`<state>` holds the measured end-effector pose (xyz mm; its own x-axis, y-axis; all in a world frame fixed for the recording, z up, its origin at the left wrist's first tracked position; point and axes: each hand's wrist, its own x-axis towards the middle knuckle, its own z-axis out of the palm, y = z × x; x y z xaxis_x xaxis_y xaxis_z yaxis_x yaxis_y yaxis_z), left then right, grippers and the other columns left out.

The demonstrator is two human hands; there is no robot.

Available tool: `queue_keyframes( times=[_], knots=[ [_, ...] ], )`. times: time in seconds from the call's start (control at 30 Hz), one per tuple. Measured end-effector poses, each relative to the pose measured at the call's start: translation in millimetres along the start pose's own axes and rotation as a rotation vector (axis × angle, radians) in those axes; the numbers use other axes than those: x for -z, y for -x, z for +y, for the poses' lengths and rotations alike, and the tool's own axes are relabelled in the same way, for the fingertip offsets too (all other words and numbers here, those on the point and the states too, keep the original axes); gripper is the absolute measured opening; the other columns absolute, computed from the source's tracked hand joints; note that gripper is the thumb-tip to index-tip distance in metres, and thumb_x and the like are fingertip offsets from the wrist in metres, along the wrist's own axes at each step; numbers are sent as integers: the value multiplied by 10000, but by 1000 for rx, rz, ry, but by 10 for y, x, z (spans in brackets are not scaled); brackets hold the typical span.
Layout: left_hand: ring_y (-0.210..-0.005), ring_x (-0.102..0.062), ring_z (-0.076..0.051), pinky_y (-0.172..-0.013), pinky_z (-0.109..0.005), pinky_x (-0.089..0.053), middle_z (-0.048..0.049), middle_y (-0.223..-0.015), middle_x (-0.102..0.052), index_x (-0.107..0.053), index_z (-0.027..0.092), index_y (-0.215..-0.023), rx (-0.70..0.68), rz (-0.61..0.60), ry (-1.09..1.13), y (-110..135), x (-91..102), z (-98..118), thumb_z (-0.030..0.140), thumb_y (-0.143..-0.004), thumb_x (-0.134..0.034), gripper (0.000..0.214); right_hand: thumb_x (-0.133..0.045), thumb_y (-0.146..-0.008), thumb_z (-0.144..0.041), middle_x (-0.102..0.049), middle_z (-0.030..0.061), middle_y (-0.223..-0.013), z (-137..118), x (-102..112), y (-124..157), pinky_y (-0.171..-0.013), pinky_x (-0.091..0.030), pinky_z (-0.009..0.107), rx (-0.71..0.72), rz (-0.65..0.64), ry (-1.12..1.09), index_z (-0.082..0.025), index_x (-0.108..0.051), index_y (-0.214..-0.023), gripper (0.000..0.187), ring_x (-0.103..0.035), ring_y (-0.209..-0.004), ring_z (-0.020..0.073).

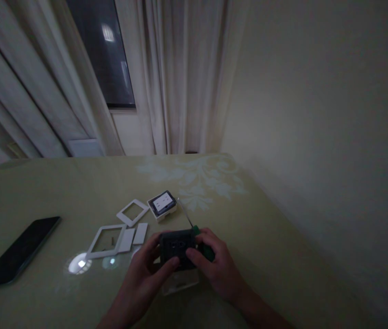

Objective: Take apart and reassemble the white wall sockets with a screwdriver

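Note:
Both hands grip a dark rectangular switch or socket body (177, 246) in front of me. My left hand (149, 269) is closed on its left side, with the thumb on the near face. The right side is held by my right hand (216, 265), its thumb pressing on the same face. A screwdriver (195, 229) with a green handle is tucked in my right hand, its thin shaft pointing away and to the left. Just below the dark body is a pale, clear-looking rectangular piece (180, 282), partly hidden.
Beyond my hands lies a wall socket (162, 203) with a white face and dark border. Left of it are a white frame (123, 215), a larger white frame (91, 244) around small screws, and white plates (140, 233). A dark tablet-like slab (18, 251) lies far left. A wall (317, 160) borders the right.

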<state>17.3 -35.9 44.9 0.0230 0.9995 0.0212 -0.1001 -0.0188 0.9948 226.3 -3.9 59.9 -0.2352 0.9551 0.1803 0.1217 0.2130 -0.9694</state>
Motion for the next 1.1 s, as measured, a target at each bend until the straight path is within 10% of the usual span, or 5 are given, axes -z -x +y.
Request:
queue_keyframes(
  times=[0.33, 0.5, 0.67, 1.1],
  knots=[
    [-1304, -695, -310, -988, -444, -661, -130, -1556, -599, -430, 362, -1599, -175, -13, -329, -42, 80, -7, 390, -971, -746, 704, -711, -923, -387, -669, 52, -986, 6, 11, -34, -892, -515, 317, 2, 10, 176, -198, -726, -797, 227, -664, -959, 218],
    [-1370, -640, -340, -1126, -536, -573, -113, -1522, -625, -581, 355, -1492, -351, -66, -682, -11, 71, 32, 384, -968, -747, 551, -721, -909, -263, -677, 73, -1014, 51, -77, 14, -870, -509, 326, 18, 30, 386, -189, -725, -798, 134, -686, -943, 223],
    [-1461, -550, -417, -1227, -617, -461, -153, -1617, -569, -460, 311, -1627, -331, -254, -907, 43, 79, -56, 341, -788, -897, 946, -705, -954, -245, -692, 72, -1000, 65, -129, 38, -809, -512, 308, 41, -11, 527, -195, -733, -776, 187, -703, -875, 212],
    [-1404, -607, -336, -1201, -535, -496, -89, -1575, -628, -549, 301, -1547, -344, -332, -1155, 21, -93, 77, 205, -829, -809, 770, -661, -995, -258, -704, 102, -1096, 51, -26, -40, -900, -534, 328, 128, 89, 431, -196, -777, -922, 151, -721, -991, 237]
  ],
)
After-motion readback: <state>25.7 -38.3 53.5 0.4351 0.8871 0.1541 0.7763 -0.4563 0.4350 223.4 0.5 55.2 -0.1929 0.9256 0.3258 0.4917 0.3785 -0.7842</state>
